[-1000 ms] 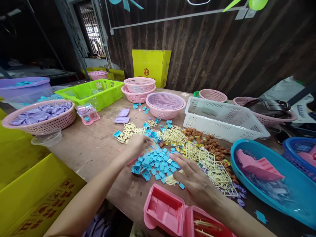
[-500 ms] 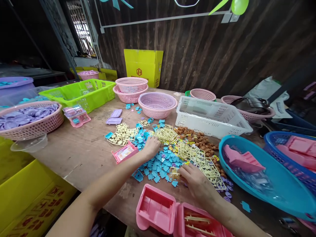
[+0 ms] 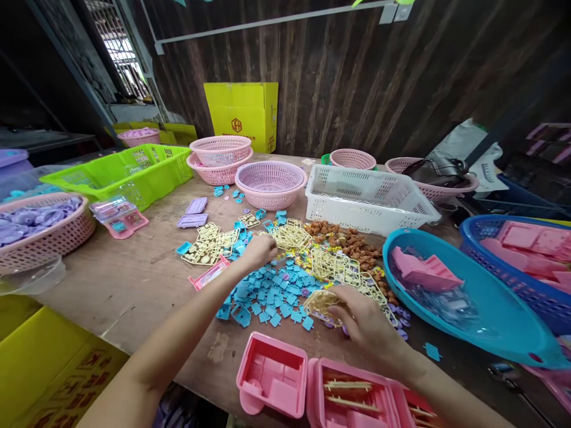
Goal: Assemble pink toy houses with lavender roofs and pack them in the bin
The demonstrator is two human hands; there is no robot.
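Picking step: my right hand (image 3: 366, 321) pinched a cream sprue (image 3: 320, 302); left hand (image 3: 259, 249) curled over blue tiles (image 3: 267, 291), grip unclear. Next move needed the sprue seated in the near pink tray (image 3: 272, 374).

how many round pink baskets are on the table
6: one with purple pieces at far left, one behind the green crate, two stacked, one mid-table, one behind the white crate; others may be hidden.

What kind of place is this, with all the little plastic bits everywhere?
Probably a small workshop where plastic toys get sorted or put together. A wooden table holds heaps of blue pieces, cream part frames and many pink baskets; the right hand holds a cream frame.
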